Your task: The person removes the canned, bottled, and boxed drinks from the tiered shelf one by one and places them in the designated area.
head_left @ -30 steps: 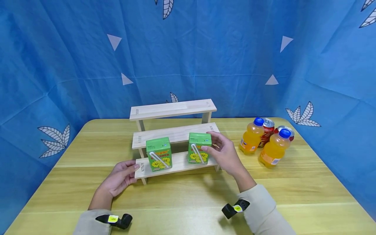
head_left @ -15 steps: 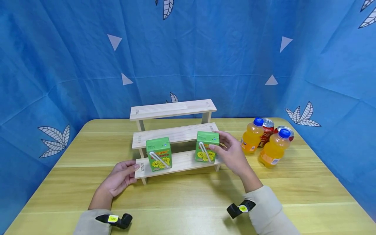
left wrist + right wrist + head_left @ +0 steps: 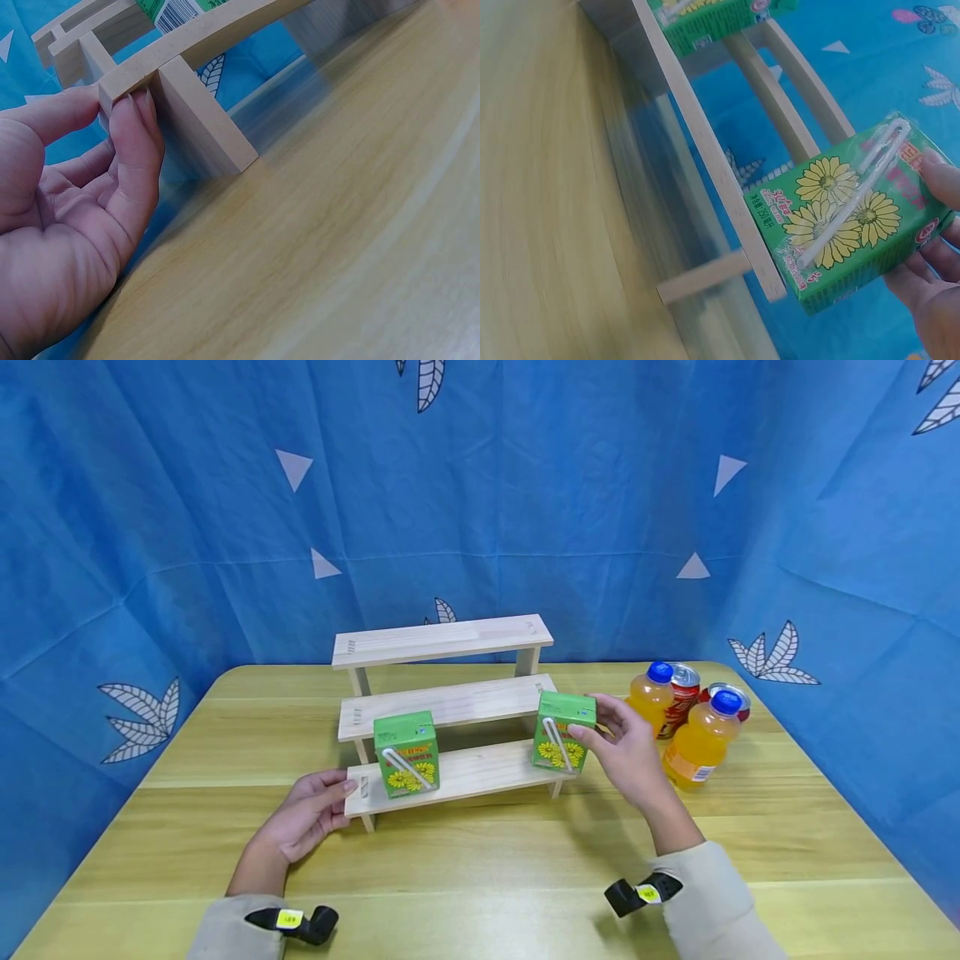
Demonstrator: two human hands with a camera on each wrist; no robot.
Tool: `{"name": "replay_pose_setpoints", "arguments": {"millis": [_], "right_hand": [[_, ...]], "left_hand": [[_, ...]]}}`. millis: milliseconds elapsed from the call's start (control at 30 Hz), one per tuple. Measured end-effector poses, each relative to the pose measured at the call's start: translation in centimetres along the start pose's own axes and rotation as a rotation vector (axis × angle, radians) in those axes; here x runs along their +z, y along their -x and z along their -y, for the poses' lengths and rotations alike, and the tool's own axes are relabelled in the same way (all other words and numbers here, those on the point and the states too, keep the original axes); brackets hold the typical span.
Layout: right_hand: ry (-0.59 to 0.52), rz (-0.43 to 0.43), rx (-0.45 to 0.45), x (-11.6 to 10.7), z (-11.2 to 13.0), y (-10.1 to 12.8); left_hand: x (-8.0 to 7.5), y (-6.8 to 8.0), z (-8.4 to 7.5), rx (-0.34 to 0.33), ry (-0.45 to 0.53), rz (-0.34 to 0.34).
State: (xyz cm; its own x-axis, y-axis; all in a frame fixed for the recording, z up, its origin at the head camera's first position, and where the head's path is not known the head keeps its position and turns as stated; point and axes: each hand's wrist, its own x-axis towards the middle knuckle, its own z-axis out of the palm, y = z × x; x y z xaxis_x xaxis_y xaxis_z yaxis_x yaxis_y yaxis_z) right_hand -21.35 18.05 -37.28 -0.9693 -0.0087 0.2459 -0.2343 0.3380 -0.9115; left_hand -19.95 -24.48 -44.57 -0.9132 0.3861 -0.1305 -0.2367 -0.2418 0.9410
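Observation:
A three-tier wooden shelf [image 3: 480, 772] stands on the table. My left hand [image 3: 311, 814] pinches the left end of its lowest board between thumb and fingers, as the left wrist view confirms. On that board's left part a green drink carton [image 3: 407, 755] with a straw stands upright. At the board's right end my right hand [image 3: 624, 745] grips a second green drink carton [image 3: 557, 745], thumb on the front and fingers at the side and behind. In the right wrist view this carton [image 3: 840, 217] meets the board and slightly overhangs its end.
Right of the shelf stand two orange drink bottles [image 3: 701, 739] with blue caps. Two red cans [image 3: 681, 697] are close behind them, partly hidden. A blue patterned curtain [image 3: 480, 510] hangs behind the wooden table [image 3: 465, 885].
My right hand has moved the second carton rightward along the lowest board to its right end. The left hand, shelf and left carton have stayed in place.

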Motion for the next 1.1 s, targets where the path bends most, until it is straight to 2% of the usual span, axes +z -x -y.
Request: {"name": "replay_pose_setpoints", "arguments": {"millis": [200,433,633,900,1100], "right_hand": [[0.056,-0.071,-0.025,-1.5,-0.6,0.2],[0.077,-0.130,-0.008,-3.1,-1.0,0.6],[0.057,-0.147,0.002,-4.0,-1.6,0.8],[0.120,-0.165,0.071,-4.5,-2.4,1.1],[0.106,-0.174,0.099,-4.4,-3.3,1.1]], "left_hand": [[0.0,0.1,0.0,0.007,0.005,0.012],[-0.1,0.1,-0.1,0.019,0.007,0.022],[-0.1,0.0,0.0,0.011,0.006,0.018],[0.0,0.0,0.0,0.011,0.009,0.017],[0.0,0.0,0.0,0.009,0.007,0.023]]}}
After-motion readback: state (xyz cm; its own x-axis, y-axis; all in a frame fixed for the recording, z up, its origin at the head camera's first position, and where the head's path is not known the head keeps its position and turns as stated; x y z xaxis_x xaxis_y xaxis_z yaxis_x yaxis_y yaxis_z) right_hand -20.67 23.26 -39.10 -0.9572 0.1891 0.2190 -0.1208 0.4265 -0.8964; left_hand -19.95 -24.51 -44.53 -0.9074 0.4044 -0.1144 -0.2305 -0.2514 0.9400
